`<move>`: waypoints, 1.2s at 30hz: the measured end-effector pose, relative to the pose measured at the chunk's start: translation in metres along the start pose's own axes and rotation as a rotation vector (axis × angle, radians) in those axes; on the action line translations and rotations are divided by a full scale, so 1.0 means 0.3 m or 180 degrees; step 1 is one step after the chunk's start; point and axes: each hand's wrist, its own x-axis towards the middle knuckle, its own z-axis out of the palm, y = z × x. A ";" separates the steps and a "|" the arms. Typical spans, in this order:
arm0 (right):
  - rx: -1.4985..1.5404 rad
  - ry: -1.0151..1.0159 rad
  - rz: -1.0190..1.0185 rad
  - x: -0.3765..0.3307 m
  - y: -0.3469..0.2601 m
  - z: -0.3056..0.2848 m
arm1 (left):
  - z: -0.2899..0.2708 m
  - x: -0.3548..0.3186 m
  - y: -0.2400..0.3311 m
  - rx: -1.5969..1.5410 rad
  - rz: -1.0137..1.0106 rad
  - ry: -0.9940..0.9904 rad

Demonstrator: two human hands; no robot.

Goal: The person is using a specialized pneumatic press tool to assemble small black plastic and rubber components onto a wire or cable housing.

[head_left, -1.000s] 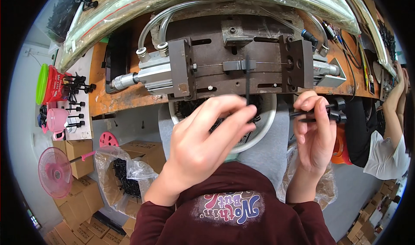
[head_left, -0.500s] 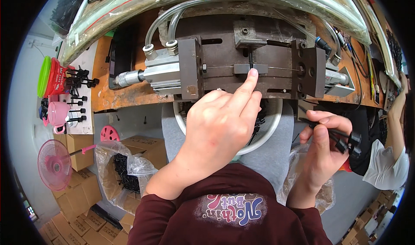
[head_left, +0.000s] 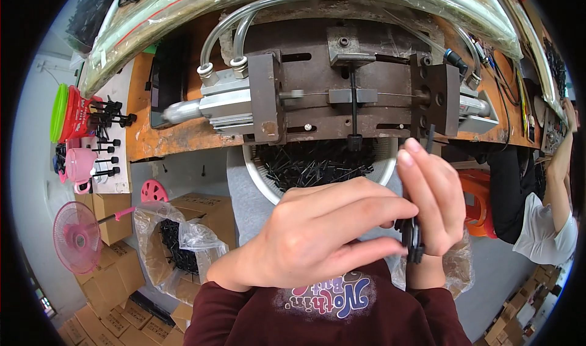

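My right hand (head_left: 434, 196) is shut on a small bundle of black plastic pieces (head_left: 414, 241), one thin tip poking up above its fingers. My left hand (head_left: 323, 236) lies across my chest, its forefinger and thumb reaching to that bundle on either side; whether they pinch a piece is not clear. Above both hands sits a dark metal fixture (head_left: 366, 96) on an orange bench. One black piece (head_left: 353, 111) stands upright in its middle slot. Under the fixture, a white bowl (head_left: 259, 178) holds several loose black pieces.
A metal cylinder with clear hoses (head_left: 226, 99) joins the fixture's left side. Lower left are a plastic bag of black parts (head_left: 177, 242), cardboard boxes (head_left: 116, 273) and a pink fan (head_left: 76, 236). Another person's arm and white sleeve (head_left: 546, 224) are at the right edge.
My left hand has dropped from the fixture's slot to my right hand. A black piece now stands in the slot. My right hand has risen slightly toward the middle.
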 end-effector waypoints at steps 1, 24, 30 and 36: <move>0.0022 0.0026 -0.0023 -0.001 0.003 0.010 | -0.003 -0.002 -0.010 0.0085 0.0169 -0.0040; -0.0139 0.0272 0.0318 -0.013 0.039 0.059 | 0.006 -0.005 -0.039 0.1306 0.0152 0.0503; 0.0911 0.0816 0.0760 -0.067 0.059 0.060 | 0.022 0.003 -0.118 0.2532 0.0241 0.0328; 0.1179 0.0586 0.0890 -0.075 0.051 0.007 | 0.016 0.023 -0.127 0.2806 0.0224 0.0303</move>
